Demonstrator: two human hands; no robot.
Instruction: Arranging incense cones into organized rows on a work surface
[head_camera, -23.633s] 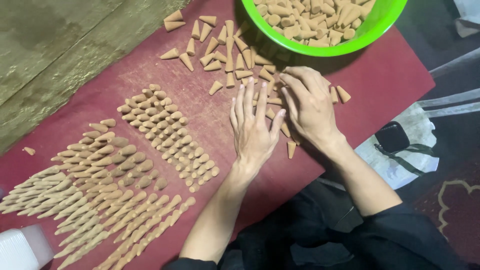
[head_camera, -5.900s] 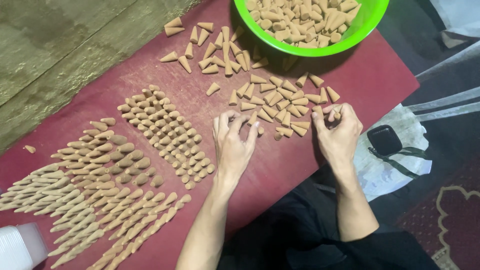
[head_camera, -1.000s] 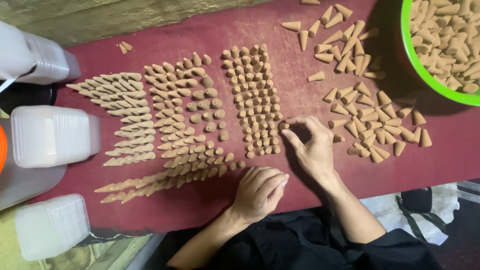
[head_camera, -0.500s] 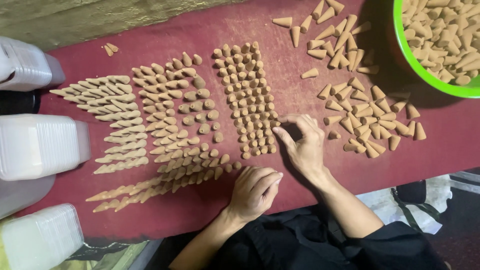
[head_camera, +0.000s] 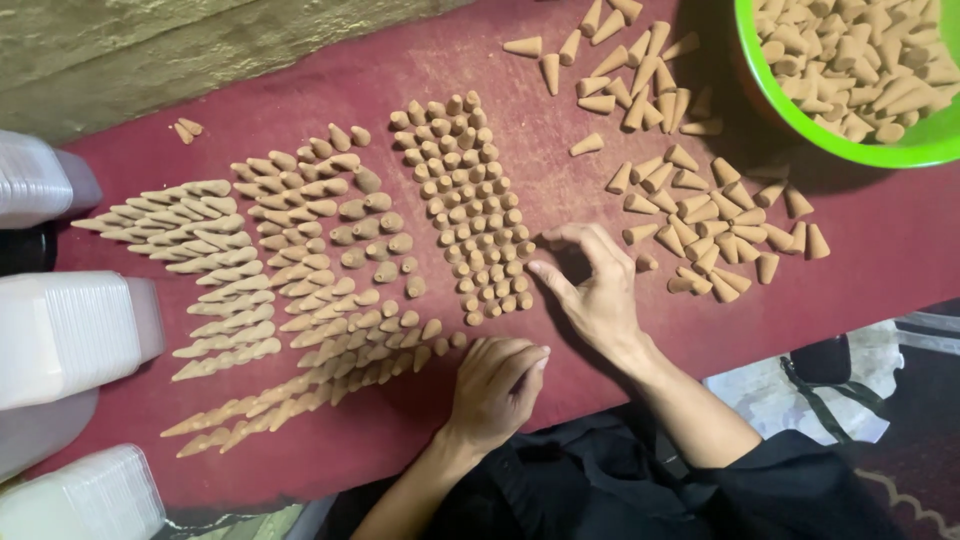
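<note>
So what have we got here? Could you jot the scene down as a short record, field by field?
surface: dark red mat
standing cones: tan cones upright in a tight block
lying cones: rows laid on their sides
loose pile: unsorted cones
bowl: green bowl, top right, full of cones
containers: white plastic tubs at the left edge
right hand: right hand at the block's lower right edge, fingers spread
left hand: left hand curled, resting on the mat below the rows

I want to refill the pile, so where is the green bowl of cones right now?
In the head view the green bowl sits at the top right corner on the red mat, just beyond the loose cones, up and right of the right hand.
</note>
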